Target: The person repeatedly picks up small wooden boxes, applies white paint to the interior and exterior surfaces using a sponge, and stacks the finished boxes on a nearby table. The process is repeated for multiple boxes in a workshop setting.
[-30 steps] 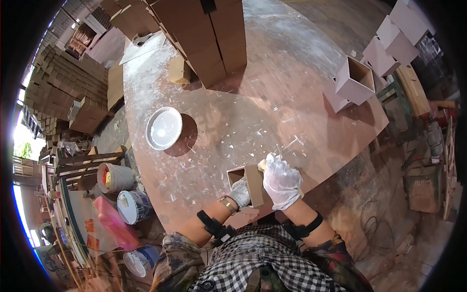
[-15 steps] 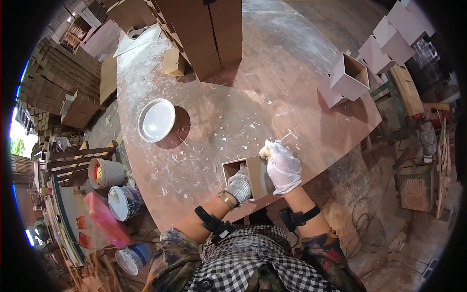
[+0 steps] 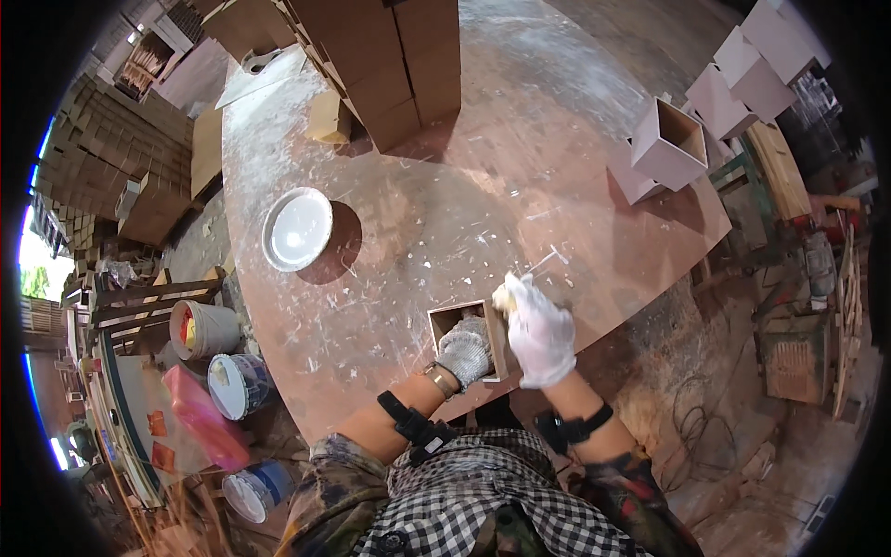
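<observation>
Near the table's front edge is a small open box (image 3: 497,345) of brown board. My left hand (image 3: 466,349), in a grey knitted glove, reaches inside and holds it; the fingertips are hidden by the box. Just right of the box, my right hand (image 3: 540,336) wears a white glove, its fingers closed round a pale yellow, sponge-like piece (image 3: 504,297). That hand is beside the box wall; whether they touch is unclear. Farther left on the table stands a round tub (image 3: 299,229) of white liquid.
Tall brown boxes (image 3: 399,74) rise at the table's far side, with a small wooden block (image 3: 329,118) beside them. Pale-coated boxes (image 3: 670,144) are stacked at the right. Buckets (image 3: 239,385) and a pink plastic-wrapped bundle (image 3: 204,418) sit on the floor at left.
The box has turned in my left hand, so its opening shows more and its right side face less. My right hand has shifted slightly, still with the sponge-like piece.
</observation>
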The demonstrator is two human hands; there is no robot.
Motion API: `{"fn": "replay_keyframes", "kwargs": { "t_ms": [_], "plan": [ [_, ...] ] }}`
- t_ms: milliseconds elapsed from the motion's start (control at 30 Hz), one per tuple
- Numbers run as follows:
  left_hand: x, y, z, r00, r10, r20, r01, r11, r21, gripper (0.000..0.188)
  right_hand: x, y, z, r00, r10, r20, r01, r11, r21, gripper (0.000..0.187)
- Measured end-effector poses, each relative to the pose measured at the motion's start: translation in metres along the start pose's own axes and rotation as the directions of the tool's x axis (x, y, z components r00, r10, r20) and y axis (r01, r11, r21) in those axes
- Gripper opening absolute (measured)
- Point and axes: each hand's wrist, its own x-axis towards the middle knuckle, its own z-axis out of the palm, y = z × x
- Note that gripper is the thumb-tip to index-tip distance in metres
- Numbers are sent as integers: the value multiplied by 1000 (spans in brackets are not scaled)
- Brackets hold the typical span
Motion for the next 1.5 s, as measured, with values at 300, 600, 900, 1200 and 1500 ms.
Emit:
{"fn": "replay_keyframes", "kwargs": {
  "t_ms": [300, 600, 900, 1200, 1500],
  "plan": [
    [6, -35, 34, 990, 127, -62, -132, 986, -99, 44, -25, -29, -4, 965, -263, -10, 260, 959, -115, 42],
    [0, -69, 67, 974, 145, -171, -172, 973, -155, 55, -70, -31, -10, 909, -408, -81, 406, 913, -47, 36],
    [3, 0, -22, 996, 66, 66, -65, 998, -19, 47, 4, -19, 3, 932, -359, -43, 359, 933, -21, 39],
    [-19, -28, 1, 966, 198, -164, -210, 976, -58, 47, -80, -31, -19, 875, -484, -23, 483, 875, -44, 34],
    [2, -35, 15, 931, 288, -222, -283, 958, 56, 47, -6, -26, 2, 904, -417, -91, 420, 907, 21, 40]
  ]
}}
